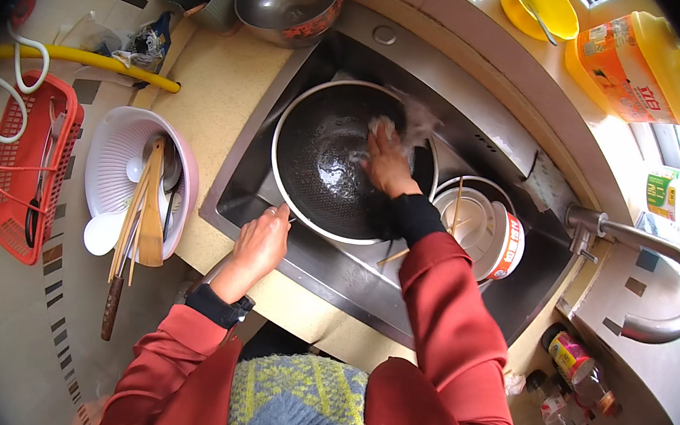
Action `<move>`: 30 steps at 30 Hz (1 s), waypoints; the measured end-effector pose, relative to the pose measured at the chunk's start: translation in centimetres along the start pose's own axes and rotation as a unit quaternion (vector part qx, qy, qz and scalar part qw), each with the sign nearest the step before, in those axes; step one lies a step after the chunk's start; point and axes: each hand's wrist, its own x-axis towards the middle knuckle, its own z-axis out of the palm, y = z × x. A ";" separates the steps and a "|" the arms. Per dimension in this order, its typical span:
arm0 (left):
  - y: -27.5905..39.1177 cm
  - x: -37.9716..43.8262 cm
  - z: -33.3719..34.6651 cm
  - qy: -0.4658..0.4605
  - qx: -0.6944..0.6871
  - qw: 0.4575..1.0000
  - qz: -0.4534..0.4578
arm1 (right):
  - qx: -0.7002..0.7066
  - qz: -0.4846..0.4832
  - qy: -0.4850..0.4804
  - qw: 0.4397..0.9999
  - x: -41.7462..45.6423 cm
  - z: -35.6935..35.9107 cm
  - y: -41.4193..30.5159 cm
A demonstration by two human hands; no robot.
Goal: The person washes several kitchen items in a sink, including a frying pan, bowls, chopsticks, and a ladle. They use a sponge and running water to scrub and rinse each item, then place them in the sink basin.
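A black wok (pixel 325 132) with a pale rim and a textured inner surface sits in the stainless steel sink (pixel 337 300). Water or suds glisten on its bottom. My left hand (pixel 261 242) is closed around the wok's handle, which it mostly hides, at the sink's front left. Inside the wok, my right hand (pixel 389 166) presses a wet, whitish scrubber or cloth (pixel 381 126) against the far right wall. Its exact kind is unclear. Foam (pixel 420 118) shows at the wok's far right edge.
Right of the wok, stacked bowls (pixel 467 214) and a printed tub (pixel 508 246) stand in the sink, with chopsticks. The faucet (pixel 674 243) points away rightward. A metal bowl (pixel 288 0) rests behind the sink. At left are a utensil-filled colander (pixel 121 149) and a red basket (pixel 10 192).
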 end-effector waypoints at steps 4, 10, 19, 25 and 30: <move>-0.2 0.2 -0.2 -0.010 -0.016 1.000 -0.001 | 0.160 0.006 -0.253 0.954 -4.3 -1.1 -2.0; -0.1 0.6 -0.1 -0.024 0.004 1.000 0.002 | 0.206 -0.200 -0.298 0.910 -3.9 -1.5 -7.5; -0.1 0.1 -0.2 -0.008 -0.002 1.000 0.010 | -0.039 -0.176 -0.028 0.983 5.1 -1.0 -3.7; -0.1 0.3 0.1 -0.016 -0.004 1.000 -0.002 | -0.062 -0.042 -0.221 0.972 -0.4 -2.4 2.2; -0.2 0.4 0.3 -0.011 -0.007 1.000 0.005 | 0.074 -0.253 -0.326 0.908 -5.5 -1.9 -3.2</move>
